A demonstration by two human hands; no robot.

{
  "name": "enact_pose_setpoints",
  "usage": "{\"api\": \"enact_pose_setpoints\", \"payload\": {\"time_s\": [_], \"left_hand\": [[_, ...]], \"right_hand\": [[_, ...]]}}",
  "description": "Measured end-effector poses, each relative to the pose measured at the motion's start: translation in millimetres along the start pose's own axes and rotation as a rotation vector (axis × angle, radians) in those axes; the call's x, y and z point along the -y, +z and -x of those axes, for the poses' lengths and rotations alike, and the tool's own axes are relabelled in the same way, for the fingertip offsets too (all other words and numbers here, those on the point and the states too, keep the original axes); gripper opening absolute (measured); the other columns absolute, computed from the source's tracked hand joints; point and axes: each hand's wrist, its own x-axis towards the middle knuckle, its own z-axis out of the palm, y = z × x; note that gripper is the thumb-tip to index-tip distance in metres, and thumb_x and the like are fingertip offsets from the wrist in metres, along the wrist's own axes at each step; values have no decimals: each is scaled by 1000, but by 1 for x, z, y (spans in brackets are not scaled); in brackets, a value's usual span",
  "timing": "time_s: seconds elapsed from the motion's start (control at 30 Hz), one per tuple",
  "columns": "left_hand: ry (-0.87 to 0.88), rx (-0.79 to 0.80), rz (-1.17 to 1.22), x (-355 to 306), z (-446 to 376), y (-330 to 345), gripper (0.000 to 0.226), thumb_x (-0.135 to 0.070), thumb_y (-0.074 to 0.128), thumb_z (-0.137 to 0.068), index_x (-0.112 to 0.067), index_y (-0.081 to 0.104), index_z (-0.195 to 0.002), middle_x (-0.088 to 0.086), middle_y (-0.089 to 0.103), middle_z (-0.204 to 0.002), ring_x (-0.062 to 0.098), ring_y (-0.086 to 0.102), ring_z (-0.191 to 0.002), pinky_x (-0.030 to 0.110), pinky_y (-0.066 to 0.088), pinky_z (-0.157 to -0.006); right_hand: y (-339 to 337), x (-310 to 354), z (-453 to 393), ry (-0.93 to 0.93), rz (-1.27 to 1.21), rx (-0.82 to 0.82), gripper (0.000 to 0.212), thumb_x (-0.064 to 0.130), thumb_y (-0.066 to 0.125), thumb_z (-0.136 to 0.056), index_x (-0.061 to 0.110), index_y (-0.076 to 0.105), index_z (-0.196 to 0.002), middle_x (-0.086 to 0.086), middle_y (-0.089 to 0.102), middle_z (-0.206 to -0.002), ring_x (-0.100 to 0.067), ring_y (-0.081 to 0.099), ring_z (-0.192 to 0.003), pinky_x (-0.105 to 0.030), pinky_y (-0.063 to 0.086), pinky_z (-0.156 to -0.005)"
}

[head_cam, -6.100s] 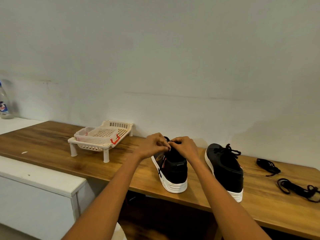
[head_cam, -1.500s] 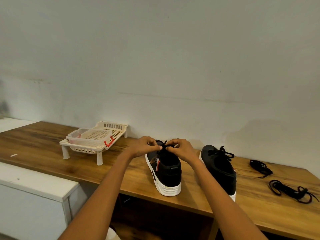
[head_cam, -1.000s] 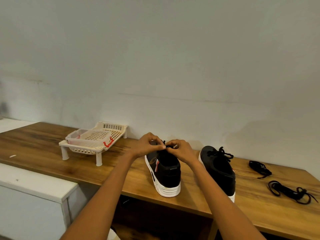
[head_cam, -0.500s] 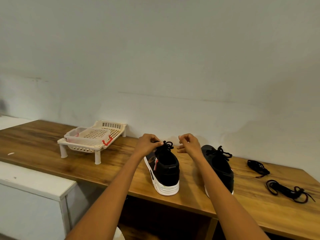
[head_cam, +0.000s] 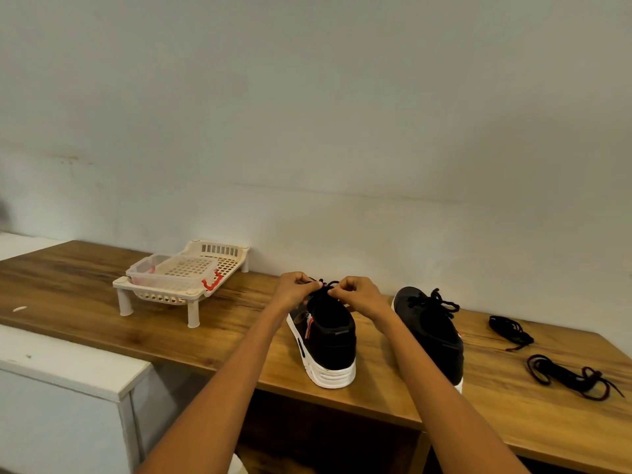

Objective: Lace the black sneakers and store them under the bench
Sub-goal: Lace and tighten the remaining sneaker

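Two black sneakers with white soles stand heel-toward-me on the wooden bench (head_cam: 89, 302). The left sneaker (head_cam: 330, 340) has its black lace (head_cam: 325, 289) bunched at the top. My left hand (head_cam: 295, 289) and my right hand (head_cam: 359, 295) hover over this shoe, and each pinches a strand of the lace between thumb and fingers. The right sneaker (head_cam: 432, 331) stands beside it with its tied lace (head_cam: 436, 302) lying on top; my right forearm crosses in front of its near side.
A cream plastic rack (head_cam: 164, 289) on short legs, holding a clear tray with red clips, stands at the back left. Two loose dark laces (head_cam: 509, 328) (head_cam: 571, 374) lie on the bench's right end. A white cabinet top (head_cam: 65, 367) sits at lower left. The wall runs close behind.
Half a second ago my hands were apart, the right one off the shoe. Both have come back together over the left sneaker and pinch its lace again.
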Motion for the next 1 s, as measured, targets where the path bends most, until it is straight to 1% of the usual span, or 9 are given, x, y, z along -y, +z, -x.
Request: {"api": "enact_pose_setpoints", "payload": {"time_s": [0.13, 0.23, 0.37, 0.47, 0.53, 0.63, 0.7, 0.87, 1.0], "left_hand": [[-7, -28, 38, -1, 2, 3, 20, -17, 67, -87, -11, 56, -71, 3, 56, -67, 10, 50, -56, 10, 37, -38], [-18, -44, 70, -1, 5, 5, 20, -17, 67, -87, -11, 56, -71, 4, 56, -67, 10, 49, -55, 10, 36, -36], [-22, -49, 88, -2, 7, 5, 18, -17, 67, -87, -10, 57, -73, 4, 58, -69, 10, 50, -56, 11, 36, -36], [-32, -51, 102, -2, 7, 4, 19, -16, 67, -87, -11, 57, -72, 4, 58, -70, 10, 50, -56, 11, 36, -36], [-37, -46, 101, -2, 7, 4, 20, -16, 67, -87, -11, 56, -71, 4, 58, -70, 10, 50, -56, 11, 36, -35], [-37, -39, 93, -2, 7, 4, 19, -16, 67, -87, -11, 56, -72, 3, 58, -70, 9, 51, -57, 10, 36, -36], [-34, -37, 87, -1, 6, 4, 18, -17, 67, -87, -11, 57, -73, 3, 58, -71, 10, 51, -58, 10, 37, -37], [-63, -36, 57, 1, 1, 3, 22, -19, 68, -86, -13, 55, -68, 3, 59, -69, 11, 52, -53, 18, 38, -42], [-163, -24, 45, 4, -2, -5, 15, -17, 65, -88, -9, 57, -78, 5, 59, -69, 10, 52, -44, 17, 38, -38]], "right_hand": [[0, 0, 0, 4, -71, -29, 7, 15, 66, -87, 11, 60, -89, -4, 64, -85, -19, 63, -84, -25, 55, -70], [1, 1, 1, -14, -57, -27, 13, 24, 69, -86, 13, 65, -93, -2, 67, -87, -14, 65, -80, -21, 55, -67], [5, 1, 1, -23, 23, -148, 17, 29, 68, -86, 13, 70, -83, -2, 69, -78, -13, 64, -69, -22, 54, -66], [4, 2, 0, -36, 112, -126, 20, 32, 68, -86, 12, 72, -87, -4, 70, -80, -16, 67, -74, -25, 55, -71], [3, 4, 1, -45, 150, -83, 23, 33, 69, -84, 12, 73, -93, 0, 69, -81, -11, 66, -75, -19, 54, -68], [1, 5, 2, -39, 144, -101, 21, 27, 70, -85, 9, 73, -94, -1, 68, -81, -8, 63, -71, -10, 49, -60], [1, 3, 2, -33, 129, -129, 18, 25, 68, -86, 9, 73, -92, -6, 72, -87, -11, 65, -72, -12, 52, -63], [2, 5, 0, 1, 189, -135, 20, 25, 61, -91, 6, 69, -92, -11, 71, -89, -21, 67, -81, -33, 54, -81], [-2, 3, 0, 82, 215, -125, 22, 15, 54, -91, -2, 66, -97, -13, 68, -84, -18, 64, -70, -31, 53, -76]]}}
